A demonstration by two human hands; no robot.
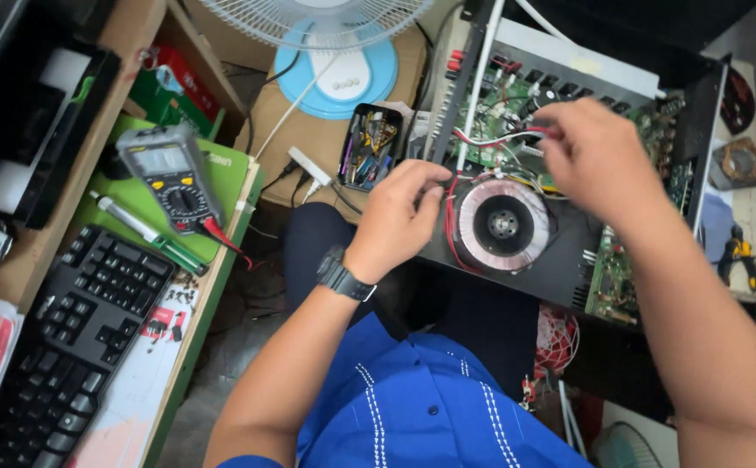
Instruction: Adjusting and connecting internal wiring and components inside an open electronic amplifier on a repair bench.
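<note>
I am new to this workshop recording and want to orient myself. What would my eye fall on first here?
First, the opened amplifier chassis at centre right, with its big round toroidal transformer. Both hands work over it: the left hand rests at the transformer's edge, the right hand is at red wires above the green circuit board. To the left, a multimeter lies on a green book.

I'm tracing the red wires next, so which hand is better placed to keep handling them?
Probably the right hand: its fingertips already pinch the red wires over the green board. The left hand rests lower, at the edge of the round transformer, steadying the chassis there.
</note>
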